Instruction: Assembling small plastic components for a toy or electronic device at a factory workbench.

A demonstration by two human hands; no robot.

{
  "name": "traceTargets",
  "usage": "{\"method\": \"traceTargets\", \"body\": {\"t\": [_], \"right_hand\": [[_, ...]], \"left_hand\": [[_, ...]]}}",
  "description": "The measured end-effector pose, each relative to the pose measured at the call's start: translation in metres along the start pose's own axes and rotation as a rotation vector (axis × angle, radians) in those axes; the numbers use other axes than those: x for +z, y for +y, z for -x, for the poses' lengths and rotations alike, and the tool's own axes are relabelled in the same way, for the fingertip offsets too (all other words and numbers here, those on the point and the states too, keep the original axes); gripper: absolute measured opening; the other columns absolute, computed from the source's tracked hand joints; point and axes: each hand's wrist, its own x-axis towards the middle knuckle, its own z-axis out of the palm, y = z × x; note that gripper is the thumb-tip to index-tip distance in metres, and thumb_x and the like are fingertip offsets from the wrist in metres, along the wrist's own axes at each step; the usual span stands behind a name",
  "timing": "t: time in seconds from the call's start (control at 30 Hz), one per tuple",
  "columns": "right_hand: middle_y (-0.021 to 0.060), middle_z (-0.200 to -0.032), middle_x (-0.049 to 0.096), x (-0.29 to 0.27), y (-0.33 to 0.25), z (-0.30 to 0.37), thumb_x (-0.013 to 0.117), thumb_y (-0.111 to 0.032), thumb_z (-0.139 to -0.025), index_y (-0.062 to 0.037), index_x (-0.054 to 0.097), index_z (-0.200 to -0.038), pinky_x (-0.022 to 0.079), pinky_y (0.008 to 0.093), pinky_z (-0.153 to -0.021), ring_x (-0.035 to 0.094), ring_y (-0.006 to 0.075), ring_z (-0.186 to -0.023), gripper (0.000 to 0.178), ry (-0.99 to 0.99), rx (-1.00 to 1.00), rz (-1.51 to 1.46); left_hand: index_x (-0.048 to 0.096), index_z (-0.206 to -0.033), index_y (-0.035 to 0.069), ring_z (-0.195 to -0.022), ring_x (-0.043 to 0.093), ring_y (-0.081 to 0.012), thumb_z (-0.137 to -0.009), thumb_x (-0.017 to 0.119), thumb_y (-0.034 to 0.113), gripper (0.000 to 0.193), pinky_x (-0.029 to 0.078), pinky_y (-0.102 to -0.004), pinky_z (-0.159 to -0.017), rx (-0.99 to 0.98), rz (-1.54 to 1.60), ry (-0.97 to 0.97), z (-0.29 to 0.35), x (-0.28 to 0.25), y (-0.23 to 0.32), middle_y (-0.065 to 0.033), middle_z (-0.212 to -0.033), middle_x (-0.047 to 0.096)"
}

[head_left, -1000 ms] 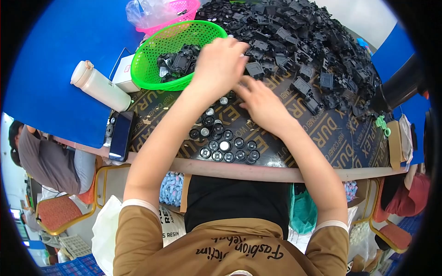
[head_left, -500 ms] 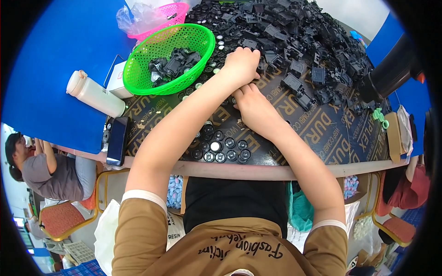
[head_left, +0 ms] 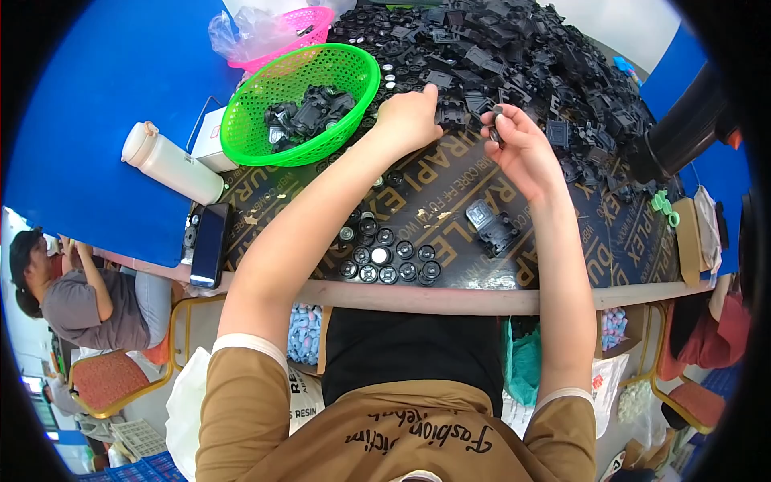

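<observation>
While the table (head_left: pixel 462 277) carries a heap (head_left: pixel 514 56) of black parts across its far side, the green basket (head_left: pixel 241 132) at its left holds more. Picking out pieces seems the step in hand; the next move would call for a fingertip pinch. The left hand (head_left: pixel 409 119) is at the heap's near edge, its grip impossible to tell. On the table's near side lies one unit (head_left: pixel 493 229); wheels (head_left: pixel 388 275) cluster to its left. Nearly closed, the right hand (head_left: pixel 520 157) pinches a dark piece (head_left: pixel 495 137) before the heap.
</observation>
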Motion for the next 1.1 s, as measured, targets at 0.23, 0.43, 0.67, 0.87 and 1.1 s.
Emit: {"method": "traceTargets", "body": {"t": [0.23,0.43,0.67,0.87,1.1], "right_hand": [[0.0031,-0.092,0.057,0.007,0.004,-0.001,0.054,0.0,-0.088,-0.0018,0.053,-0.11,0.042,0.0187,-0.062,0.05,0.0086,-0.074,0.022,0.026,-0.069,-0.105],[0.0008,-0.089,0.057,0.027,0.021,0.011,0.057,-0.002,-0.086,-0.0008,0.058,-0.112,0.039,0.0189,-0.068,0.046,0.0071,-0.072,0.026,-0.185,-0.066,0.061],[-0.0002,-0.086,0.057,0.036,0.017,0.022,0.062,0.0,-0.081,-0.0009,0.06,-0.102,0.04,0.0194,-0.067,0.049,0.007,-0.075,0.021,-0.209,-0.06,0.266],[-0.0005,-0.085,0.059,0.038,0.016,0.026,0.065,0.001,-0.076,-0.0015,0.063,-0.095,0.043,0.0216,-0.074,0.051,0.007,-0.076,0.02,-0.244,-0.094,0.451],[0.0002,-0.099,0.057,0.042,0.02,0.031,0.061,-0.005,-0.08,-0.0015,0.057,-0.112,0.041,0.0198,-0.073,0.048,0.005,-0.078,0.032,-0.26,-0.019,0.536]], "left_hand": [[0.045,-0.123,-0.001,-0.103,0.052,-0.0227,-0.065,0.069,0.013,0.064,0.045,-0.0312,-0.086,0.069,1.0,0.084,0.034,0.007,-0.016,-0.0172,-0.117,0.046],[0.054,-0.107,0.001,-0.097,0.053,-0.0185,-0.066,0.073,0.009,0.046,0.044,-0.0302,-0.083,0.069,0.799,0.281,0.072,0.0,0.006,-0.0094,-0.105,0.052],[0.053,-0.08,0.0,-0.071,0.057,-0.0303,-0.064,0.075,0.019,0.032,0.046,-0.0359,-0.064,0.145,0.62,0.275,0.077,-0.004,0.009,-0.0137,-0.074,0.056],[0.051,-0.072,0.002,-0.066,0.055,-0.0331,-0.064,0.071,0.021,0.029,0.043,-0.0393,-0.059,0.2,0.475,0.374,0.082,-0.008,0.008,-0.0149,-0.068,0.055],[0.053,-0.07,0.003,-0.072,0.059,-0.0314,-0.055,0.063,0.009,0.02,0.049,-0.0403,-0.066,0.293,0.307,0.415,0.09,-0.012,0.012,-0.0128,-0.069,0.058]]}}
